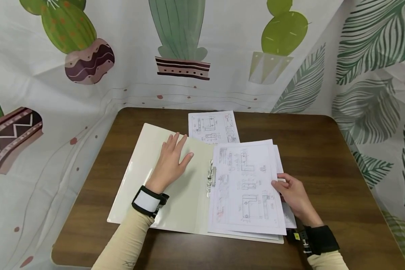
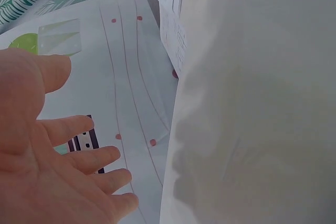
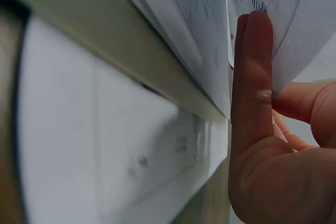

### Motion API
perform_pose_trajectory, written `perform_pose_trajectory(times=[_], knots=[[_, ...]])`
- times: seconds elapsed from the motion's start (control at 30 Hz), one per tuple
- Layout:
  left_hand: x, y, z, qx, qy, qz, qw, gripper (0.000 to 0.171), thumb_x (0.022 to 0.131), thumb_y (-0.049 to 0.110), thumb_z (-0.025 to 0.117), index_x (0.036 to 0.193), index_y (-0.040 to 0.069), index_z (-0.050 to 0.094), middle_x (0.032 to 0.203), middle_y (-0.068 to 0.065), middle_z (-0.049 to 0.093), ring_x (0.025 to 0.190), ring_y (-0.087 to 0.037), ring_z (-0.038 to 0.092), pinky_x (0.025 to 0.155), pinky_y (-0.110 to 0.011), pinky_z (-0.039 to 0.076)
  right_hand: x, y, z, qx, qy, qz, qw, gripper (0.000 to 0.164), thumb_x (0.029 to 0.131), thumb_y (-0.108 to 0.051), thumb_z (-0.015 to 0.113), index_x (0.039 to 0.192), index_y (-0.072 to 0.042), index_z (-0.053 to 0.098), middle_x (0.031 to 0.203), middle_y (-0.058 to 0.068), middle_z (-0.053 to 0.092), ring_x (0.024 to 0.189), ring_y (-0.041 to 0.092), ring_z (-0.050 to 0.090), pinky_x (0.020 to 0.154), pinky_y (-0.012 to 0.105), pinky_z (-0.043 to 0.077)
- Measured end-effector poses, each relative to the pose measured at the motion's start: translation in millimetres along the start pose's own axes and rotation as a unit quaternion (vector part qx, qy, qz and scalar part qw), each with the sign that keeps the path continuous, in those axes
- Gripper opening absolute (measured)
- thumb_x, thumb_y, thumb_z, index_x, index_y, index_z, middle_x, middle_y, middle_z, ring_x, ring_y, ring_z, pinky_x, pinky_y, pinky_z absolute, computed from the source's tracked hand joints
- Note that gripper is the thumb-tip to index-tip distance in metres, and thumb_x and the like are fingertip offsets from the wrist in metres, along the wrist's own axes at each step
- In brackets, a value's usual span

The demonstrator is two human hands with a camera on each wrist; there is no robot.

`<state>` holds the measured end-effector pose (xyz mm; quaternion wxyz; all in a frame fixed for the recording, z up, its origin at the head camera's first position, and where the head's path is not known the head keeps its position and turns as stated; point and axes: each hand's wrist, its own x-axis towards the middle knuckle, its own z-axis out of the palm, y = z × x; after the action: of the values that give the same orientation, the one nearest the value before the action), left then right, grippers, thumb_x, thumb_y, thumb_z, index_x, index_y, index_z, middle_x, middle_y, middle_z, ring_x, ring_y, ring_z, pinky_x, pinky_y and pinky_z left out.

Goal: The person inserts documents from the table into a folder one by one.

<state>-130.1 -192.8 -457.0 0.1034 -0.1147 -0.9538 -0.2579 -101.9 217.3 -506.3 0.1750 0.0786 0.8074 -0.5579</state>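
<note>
Brown wood-grain table (image 1: 324,150), cactus-print cloth (image 1: 229,90) behind. Left grip (image 1: 170,162) spread, empty, over folder (image 1: 135,187); right grip (image 1: 296,197) pinches drawing sheet (image 1: 236,187).

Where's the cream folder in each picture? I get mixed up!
Head: the folder lies open in the middle, on the table.
Left wrist: the folder fills most of the right side.
Right wrist: the folder is a slanting strip from top left toward the middle.
Shared landmark: printed sheets show in all three.
</note>
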Motion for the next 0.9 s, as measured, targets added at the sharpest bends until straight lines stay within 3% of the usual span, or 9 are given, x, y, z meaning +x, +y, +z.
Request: perform_pose_trajectory(times=[0.5,0.73,0.9], knots=[[-0.2,0.3,4.2,-0.005,0.004,0.004,1.0000,0.064,0.101,0.029,0.066,0.154,0.001,0.043,0.161,-0.029,0.032,0.151,-0.049,0.022,0.119,-0.066,0.017,-10,0,15,-0.020,0.028,-0.004,0.999,0.043,0.104,-0.020,0.063,0.141,-0.002,0.053,0.105,0.015,0.075,0.080,0.022,0.070,0.065,0.030,0.055],[3.6,3.7,8.0,-0.013,0.005,0.009,0.9999,0.065,0.101,0.028,0.067,0.154,0.000,0.043,0.161,-0.030,0.031,0.151,-0.050,0.022,0.118,-0.068,0.017,-10,1,15,-0.091,0.066,-0.017,0.993,0.038,0.102,-0.021,0.065,0.136,-0.004,0.059,0.105,0.015,0.076,0.081,0.021,0.070,0.068,0.030,0.052],[-3.2,0.8,9.5,-0.008,-0.001,0.003,1.0000,0.064,0.101,0.028,0.067,0.153,0.000,0.044,0.161,-0.030,0.031,0.151,-0.050,0.022,0.118,-0.068,0.017,-12,2,26,-0.181,0.102,-0.065,0.976,0.035,0.098,-0.016,0.070,0.129,0.000,0.065,0.104,0.017,0.075,0.085,0.024,0.071,0.071,0.035,0.053]])
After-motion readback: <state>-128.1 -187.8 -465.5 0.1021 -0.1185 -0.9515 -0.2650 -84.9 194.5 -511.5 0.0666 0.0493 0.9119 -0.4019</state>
